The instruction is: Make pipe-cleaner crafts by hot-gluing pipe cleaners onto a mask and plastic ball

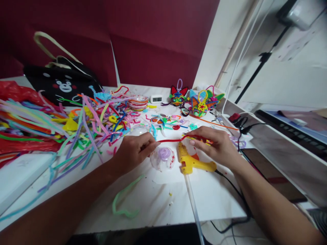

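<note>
My left hand [136, 147] is closed, pinching one end of a red pipe cleaner [170, 140]. My right hand [214, 143] is closed on the other end, together with a few yellow and red strands. The pipe cleaner stretches level between the two hands, just above a clear plastic dome [162, 158] with a purple swirl inside. A yellow glue gun [190, 160] lies on the white table [163, 200] under my right hand, its clear glue stick pointing toward me.
A heap of coloured pipe cleaners [76, 126] covers the left of the table, with a black bear-print bag [63, 83] behind. Finished pipe-cleaner figures [200, 102] and a small digital clock [156, 99] stand at the back. A green pipe cleaner [125, 200] lies near me. Cables and a phone lie at right.
</note>
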Demonstrator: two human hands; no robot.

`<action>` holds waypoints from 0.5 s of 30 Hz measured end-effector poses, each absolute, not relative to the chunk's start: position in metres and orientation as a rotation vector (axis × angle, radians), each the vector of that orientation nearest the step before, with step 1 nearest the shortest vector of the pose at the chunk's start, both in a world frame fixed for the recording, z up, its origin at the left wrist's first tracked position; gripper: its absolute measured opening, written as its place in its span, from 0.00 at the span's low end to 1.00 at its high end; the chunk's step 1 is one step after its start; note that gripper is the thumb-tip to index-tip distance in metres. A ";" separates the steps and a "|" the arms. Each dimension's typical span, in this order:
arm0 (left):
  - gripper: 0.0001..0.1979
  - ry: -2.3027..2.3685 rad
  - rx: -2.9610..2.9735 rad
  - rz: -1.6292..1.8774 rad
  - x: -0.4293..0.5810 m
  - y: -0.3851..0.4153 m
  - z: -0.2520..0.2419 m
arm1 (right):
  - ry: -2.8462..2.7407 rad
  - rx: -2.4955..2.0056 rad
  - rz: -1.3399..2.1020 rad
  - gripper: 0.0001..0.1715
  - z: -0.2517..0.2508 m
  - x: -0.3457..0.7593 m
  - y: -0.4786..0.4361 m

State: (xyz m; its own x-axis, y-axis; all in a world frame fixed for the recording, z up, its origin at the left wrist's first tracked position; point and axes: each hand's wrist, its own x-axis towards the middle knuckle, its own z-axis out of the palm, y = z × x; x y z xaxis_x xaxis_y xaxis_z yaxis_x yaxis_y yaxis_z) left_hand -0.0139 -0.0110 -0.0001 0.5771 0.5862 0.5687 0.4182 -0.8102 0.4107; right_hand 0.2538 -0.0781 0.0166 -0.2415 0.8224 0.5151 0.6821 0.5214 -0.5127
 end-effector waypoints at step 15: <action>0.12 0.843 2.435 0.971 -0.010 -0.015 -0.002 | -2.393 -1.432 -0.520 0.12 0.012 0.265 -0.078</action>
State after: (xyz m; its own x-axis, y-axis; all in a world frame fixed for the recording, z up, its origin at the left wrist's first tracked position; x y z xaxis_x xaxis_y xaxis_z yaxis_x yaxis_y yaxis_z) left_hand -0.0102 -0.0154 -0.0024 0.5798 0.6548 0.4849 0.3879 -0.7451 0.5425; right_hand 0.2654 -0.0785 0.0124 -0.4562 0.7770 0.4338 0.8870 0.4365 0.1509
